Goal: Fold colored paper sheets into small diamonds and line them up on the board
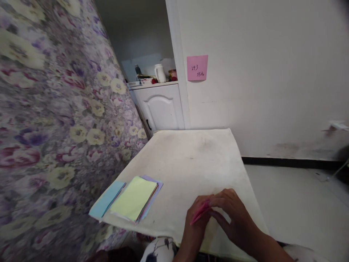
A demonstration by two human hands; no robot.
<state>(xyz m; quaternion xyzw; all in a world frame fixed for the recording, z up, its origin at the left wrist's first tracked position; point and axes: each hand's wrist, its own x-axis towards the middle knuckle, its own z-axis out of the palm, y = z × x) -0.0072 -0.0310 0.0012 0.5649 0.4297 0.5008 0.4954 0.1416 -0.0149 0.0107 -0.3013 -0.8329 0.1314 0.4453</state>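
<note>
Cream tabletop (188, 160) | coloured paper stack (136, 196) at left | right hand (233, 209), fingertips pinched on pink paper | left hand (193, 209), curled closed around it | pink paper (201, 211), between both hands above near edge: uneven pressure might crease it; appears small, bright, folded.

bright pink paper (201, 211), folded small, slanted, held over pale tabletop (174, 163)

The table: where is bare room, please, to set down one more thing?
Widest: the far half of the table, toward the wall. Smaller: between the yellow-topped paper stack and the left hand. Crowded: the near left side, with the stack and the blue paper, and the near right, around the right hand and the pink paper.
</note>
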